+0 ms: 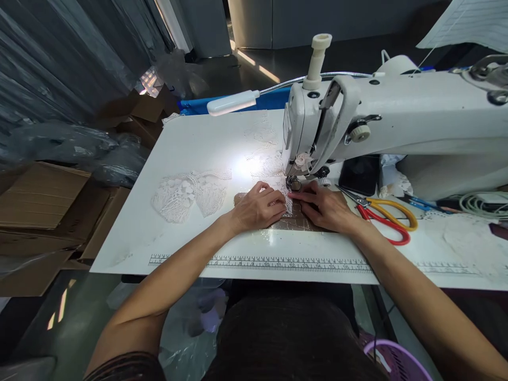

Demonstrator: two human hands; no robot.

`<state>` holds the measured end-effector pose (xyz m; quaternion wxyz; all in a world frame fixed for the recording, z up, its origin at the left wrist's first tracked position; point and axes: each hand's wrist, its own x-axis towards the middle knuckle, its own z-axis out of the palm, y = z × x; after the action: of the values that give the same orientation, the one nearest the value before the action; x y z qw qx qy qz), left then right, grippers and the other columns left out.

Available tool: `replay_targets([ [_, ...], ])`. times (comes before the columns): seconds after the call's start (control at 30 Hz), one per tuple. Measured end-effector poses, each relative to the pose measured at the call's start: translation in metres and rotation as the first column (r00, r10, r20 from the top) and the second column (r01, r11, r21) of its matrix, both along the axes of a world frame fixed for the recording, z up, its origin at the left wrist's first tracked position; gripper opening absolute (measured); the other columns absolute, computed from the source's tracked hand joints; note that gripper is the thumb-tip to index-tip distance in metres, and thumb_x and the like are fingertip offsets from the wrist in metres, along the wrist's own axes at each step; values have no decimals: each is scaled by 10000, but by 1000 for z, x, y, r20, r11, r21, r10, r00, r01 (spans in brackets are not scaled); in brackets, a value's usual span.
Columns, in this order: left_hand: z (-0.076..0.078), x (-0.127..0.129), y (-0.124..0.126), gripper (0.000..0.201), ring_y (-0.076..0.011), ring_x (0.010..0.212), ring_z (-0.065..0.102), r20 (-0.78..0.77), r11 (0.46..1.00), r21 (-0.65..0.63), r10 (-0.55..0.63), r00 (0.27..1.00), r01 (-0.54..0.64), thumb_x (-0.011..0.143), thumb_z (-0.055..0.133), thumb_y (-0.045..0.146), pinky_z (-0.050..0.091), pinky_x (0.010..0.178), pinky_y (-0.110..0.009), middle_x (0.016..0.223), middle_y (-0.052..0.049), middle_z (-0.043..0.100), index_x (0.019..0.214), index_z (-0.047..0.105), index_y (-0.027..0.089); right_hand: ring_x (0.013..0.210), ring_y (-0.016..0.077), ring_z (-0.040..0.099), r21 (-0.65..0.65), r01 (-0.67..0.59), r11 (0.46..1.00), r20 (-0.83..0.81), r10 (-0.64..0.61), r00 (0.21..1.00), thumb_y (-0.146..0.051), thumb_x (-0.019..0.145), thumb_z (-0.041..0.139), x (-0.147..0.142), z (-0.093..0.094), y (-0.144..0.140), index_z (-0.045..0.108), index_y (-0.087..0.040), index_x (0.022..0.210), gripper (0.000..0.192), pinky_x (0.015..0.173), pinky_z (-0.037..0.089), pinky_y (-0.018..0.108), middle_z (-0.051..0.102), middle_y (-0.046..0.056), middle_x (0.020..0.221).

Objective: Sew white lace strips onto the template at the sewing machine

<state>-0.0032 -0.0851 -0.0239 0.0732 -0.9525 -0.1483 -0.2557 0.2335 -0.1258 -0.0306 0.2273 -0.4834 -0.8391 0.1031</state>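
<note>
White lace strip (286, 202) lies flat on the white table (198, 159), right under the presser foot (293, 183) of the sewing machine (397, 116), on top of a brown mesh piece (296, 222). Left hand (260, 207) comes in from seven o'clock, palm down, fingers curled close together and pressing the lace against the table. Right hand (325, 207) reaches in from five o'clock, also palm down, fingers stretched out side by side, tips pinning the lace edge just at six o'clock of the foot. Both forearms run long and low over the printed ruler (254, 262) along the table's near edge. At three o'clock of the right hand, scissors (384, 214) with red and yellow handles lie almost touching the wrist. Beyond them sits a dark phone (359, 174). Over at nine o'clock, well apart from the left hand, loose lace pieces (186, 193) lie spread out. A lamp (234, 102) on a bendy neck lights the spot from eleven o'clock.
</note>
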Motion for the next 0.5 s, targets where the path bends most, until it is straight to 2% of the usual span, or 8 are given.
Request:
replay_targets([
  [0.27,4,1,-3,197,-123,738,610,-34,1000,14,-2,999,3,985,531,192,474,805,-345,916,-22,719,839,663,170,898,245,583,57,-26,998,-15,27,1000,-196,930,474,-1,-7,3,692,-230,1245,384,818,515,402,574,132,1058],
  [0.5,5,0,-5,187,-142,743,617,-99,999,44,-8,995,13,976,516,151,498,764,-340,929,-30,718,857,659,167,934,250,581,60,-62,996,-56,66,996,-186,920,492,-1,-1,-1,700,-219,1232,377,847,512,424,582,133,1056],
])
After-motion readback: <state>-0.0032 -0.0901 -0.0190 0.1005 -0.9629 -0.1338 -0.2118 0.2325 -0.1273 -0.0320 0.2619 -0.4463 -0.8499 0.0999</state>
